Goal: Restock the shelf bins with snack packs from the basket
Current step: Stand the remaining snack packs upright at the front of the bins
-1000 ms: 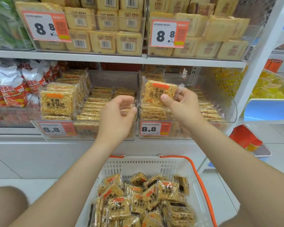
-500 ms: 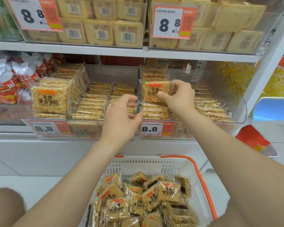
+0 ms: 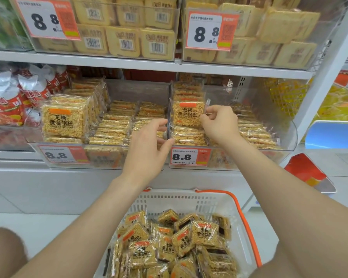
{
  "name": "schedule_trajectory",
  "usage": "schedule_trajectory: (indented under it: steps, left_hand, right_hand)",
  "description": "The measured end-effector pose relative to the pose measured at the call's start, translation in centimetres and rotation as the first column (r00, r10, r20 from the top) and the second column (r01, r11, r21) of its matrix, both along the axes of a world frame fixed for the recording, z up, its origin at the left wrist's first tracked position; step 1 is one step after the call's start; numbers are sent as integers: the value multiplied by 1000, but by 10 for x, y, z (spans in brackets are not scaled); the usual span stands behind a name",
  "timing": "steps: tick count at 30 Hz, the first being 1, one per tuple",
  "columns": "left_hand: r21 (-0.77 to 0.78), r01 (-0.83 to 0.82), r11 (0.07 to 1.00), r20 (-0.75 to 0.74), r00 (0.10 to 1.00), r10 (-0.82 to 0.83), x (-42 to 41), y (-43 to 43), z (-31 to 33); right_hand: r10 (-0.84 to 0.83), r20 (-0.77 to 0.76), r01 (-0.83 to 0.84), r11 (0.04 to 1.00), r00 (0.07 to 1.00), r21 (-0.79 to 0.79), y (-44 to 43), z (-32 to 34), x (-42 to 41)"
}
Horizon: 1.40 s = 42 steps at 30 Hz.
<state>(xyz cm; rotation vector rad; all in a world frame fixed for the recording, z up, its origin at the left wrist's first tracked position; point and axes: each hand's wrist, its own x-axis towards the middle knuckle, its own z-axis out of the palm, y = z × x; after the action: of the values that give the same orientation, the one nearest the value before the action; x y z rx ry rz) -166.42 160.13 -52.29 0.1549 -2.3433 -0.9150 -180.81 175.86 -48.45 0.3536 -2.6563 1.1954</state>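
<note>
A clear-wrapped golden rice-cracker snack pack (image 3: 187,114) stands upright at the front left of the right shelf bin (image 3: 287,137), on top of flat-stacked packs. My right hand (image 3: 219,123) pinches the pack's right edge. My left hand (image 3: 149,145) hovers with curved fingers in front of the divider between the two bins, holding nothing. The left shelf bin (image 3: 36,145) holds an upright row and flat stacks of the same packs. Below, a white basket (image 3: 189,201) with an orange handle holds several loose packs (image 3: 204,234).
The upper shelf carries clear bins of pale yellow biscuit packs (image 3: 127,40) with 8.8 price tags. Red-and-white snack bags (image 3: 18,95) fill the bin at the far left. A white shelf upright (image 3: 329,81) stands at the right, with yellow jelly cups (image 3: 338,105) beyond it.
My right hand has carried the pack down and left, setting it upright at the front left of the right bin. My left hand stayed near the divider, fingers spreading slightly.
</note>
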Motion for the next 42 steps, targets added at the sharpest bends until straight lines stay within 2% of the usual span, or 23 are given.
schedule_trajectory:
  steps: [3, 5, 8, 10, 12, 15, 18, 19, 21, 22, 23, 25, 28, 30, 36, 40, 42]
  left_hand:
    - [-131, -74, 989, -148, 987, 54, 8, 5, -6]
    - [-251, -120, 961, -256, 965, 54, 16, 8, -7]
    - [-362, -108, 926, -292, 957, -3, 26, 6, -13]
    - [-398, -71, 915, -222, 975, -21, 34, 1, -26]
    - [-417, 14, 909, -96, 994, -59, 41, -7, -48]
    - [-439, 169, 882, 259, 964, -56, 53, -20, -80]
    - [-447, 350, 823, 619, 785, 2, 61, -31, -112]
    - [-442, 427, 789, 730, 682, 39, 63, -33, -118]
    - [-338, 562, 755, 905, 413, 98, 69, -37, -134]
    - [-281, 586, 760, 947, 295, 123, 73, -39, -141]
    - [-265, 597, 757, 961, 226, 158, 77, -41, -149]
    - [-274, 624, 732, 962, 169, 216, 86, -44, -166]
    - [-215, 628, 747, 974, 86, 208, 96, -49, -188]
    - [-190, 626, 756, 980, 74, 185, 98, -52, -195]
    - [-280, 635, 720, 959, 213, 186, 90, -57, -193]
    - [-371, 679, 633, 928, 264, 261, 88, -56, -199]
    - [-379, 691, 616, 925, 256, 282, 85, -54, -192]
  right_hand:
    - [-56, 13, 57, 994, 998, -98, 5, -1, 9]
    - [-60, -93, 45, 987, 994, -152, 7, 4, 22]
    - [177, -224, -211, 968, 958, -136, 10, 12, 53]
    - [394, -215, -408, 913, 894, -21, 10, 15, 76]
    - [577, -105, -556, 813, 810, 175, 7, 13, 95]
    - [701, 161, -686, 577, 694, 443, -3, -6, 120]
    - [691, 328, -697, 353, 644, 624, -17, -32, 142]
    - [677, 372, -693, 288, 635, 661, -22, -40, 148]
    - [638, 461, -693, 165, 617, 702, -30, -54, 156]
    - [617, 498, -695, 112, 609, 710, -34, -60, 159]
    - [600, 527, -696, 71, 602, 714, -38, -67, 159]
    - [574, 570, -697, 2, 588, 717, -43, -75, 159]
    - [557, 597, -699, -39, 578, 714, -50, -79, 155]
    - [560, 591, -691, -46, 580, 722, -54, -76, 153]
    - [556, 586, -685, -40, 590, 728, -62, -76, 146]
    - [539, 606, -688, -67, 585, 723, -61, -76, 145]
    - [535, 610, -690, -67, 584, 720, -60, -75, 144]
